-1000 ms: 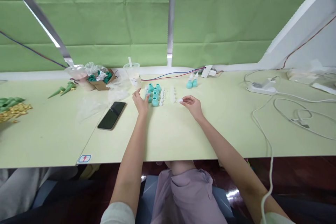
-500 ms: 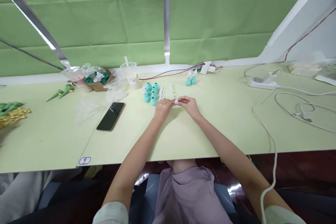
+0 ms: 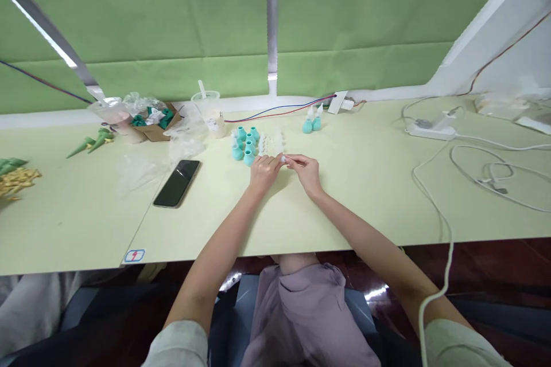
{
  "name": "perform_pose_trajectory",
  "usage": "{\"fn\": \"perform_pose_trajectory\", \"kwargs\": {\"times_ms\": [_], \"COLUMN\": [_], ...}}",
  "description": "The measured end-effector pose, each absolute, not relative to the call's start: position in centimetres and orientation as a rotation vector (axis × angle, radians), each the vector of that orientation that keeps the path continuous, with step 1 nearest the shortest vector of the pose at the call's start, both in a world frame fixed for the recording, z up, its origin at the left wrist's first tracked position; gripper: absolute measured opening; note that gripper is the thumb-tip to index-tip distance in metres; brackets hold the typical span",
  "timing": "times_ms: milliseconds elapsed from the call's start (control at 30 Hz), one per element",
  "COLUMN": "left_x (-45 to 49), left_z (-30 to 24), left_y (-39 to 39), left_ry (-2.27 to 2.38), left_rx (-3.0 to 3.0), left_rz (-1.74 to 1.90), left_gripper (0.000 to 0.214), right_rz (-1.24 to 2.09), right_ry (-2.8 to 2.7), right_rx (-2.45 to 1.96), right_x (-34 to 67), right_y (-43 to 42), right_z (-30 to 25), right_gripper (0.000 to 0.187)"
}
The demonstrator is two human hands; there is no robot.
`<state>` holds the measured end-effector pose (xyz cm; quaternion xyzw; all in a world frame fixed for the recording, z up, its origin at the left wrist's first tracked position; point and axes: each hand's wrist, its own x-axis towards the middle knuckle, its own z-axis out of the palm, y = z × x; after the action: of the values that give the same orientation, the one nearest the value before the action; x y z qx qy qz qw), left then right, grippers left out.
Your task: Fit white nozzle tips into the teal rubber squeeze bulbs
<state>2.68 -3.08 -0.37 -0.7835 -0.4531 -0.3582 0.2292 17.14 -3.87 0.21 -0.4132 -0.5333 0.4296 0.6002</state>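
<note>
My left hand (image 3: 263,170) and my right hand (image 3: 305,170) meet over the pale green table (image 3: 353,195), fingertips pinched together on a small white cap (image 3: 283,158). Just beyond my left hand stands a cluster of several teal bulb-shaped pieces (image 3: 244,144). To their right lie rows of small white caps (image 3: 271,143). Two assembled teal pieces with white tips (image 3: 312,121) stand farther back on the right.
A black phone (image 3: 177,183) lies left of my hands. Clear plastic bags (image 3: 138,169), a plastic cup (image 3: 209,112) and a cardboard box (image 3: 153,120) sit at the back left. A power strip (image 3: 426,128) and white cables (image 3: 469,175) cover the right side.
My left hand left the teal pieces and moved right to join my right hand on the white cap. The view shifted slightly.
</note>
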Motion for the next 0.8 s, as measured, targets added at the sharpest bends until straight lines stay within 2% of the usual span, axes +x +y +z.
{"fn": "perform_pose_trajectory", "kwargs": {"times_ms": [633,800], "left_x": [3.04,3.05], "left_z": [-1.02,-0.87], "left_y": [-3.20,-3.31], "left_ry": [-1.262,-1.227], "left_rx": [-2.113,-2.068], "left_rz": [-1.047,-1.062], "left_gripper": [0.021,0.022], "right_rz": [0.839,0.841], "right_ry": [-1.280,-1.316], "right_rx": [-1.081,-1.119], "right_x": [17.59,17.30], "right_y": [-3.69,-4.38], "right_z": [0.41,0.84], "right_gripper": [0.016,0.026]}}
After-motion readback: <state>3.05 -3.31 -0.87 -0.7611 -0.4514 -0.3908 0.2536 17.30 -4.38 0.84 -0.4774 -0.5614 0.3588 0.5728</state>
